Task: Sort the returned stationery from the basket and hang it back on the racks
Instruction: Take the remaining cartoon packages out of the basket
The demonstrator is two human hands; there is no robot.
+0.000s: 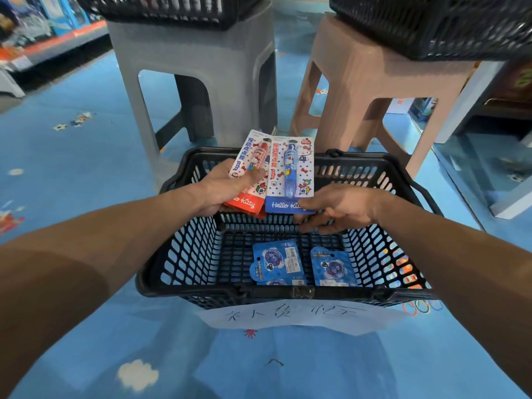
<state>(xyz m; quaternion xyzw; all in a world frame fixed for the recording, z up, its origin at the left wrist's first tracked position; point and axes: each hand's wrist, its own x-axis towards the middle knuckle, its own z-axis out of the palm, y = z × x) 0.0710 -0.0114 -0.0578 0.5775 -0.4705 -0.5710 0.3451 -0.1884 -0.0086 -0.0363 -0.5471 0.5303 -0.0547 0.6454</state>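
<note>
A black plastic basket stands on the blue floor in front of me, with a paper label taped to its near rim. Above its far side my left hand grips a red Hello Kitty blister card. Beside it my right hand pinches the bottom edge of a blue Hello Kitty blister card. On the basket floor lie blue round-item packs, one stack on the left and one pack on the right.
A grey stool and a beige stool stand just behind the basket, each carrying a black basket: one on the grey stool, one on the beige stool. Shop shelving runs along the far left; a shelf unit stands at the right.
</note>
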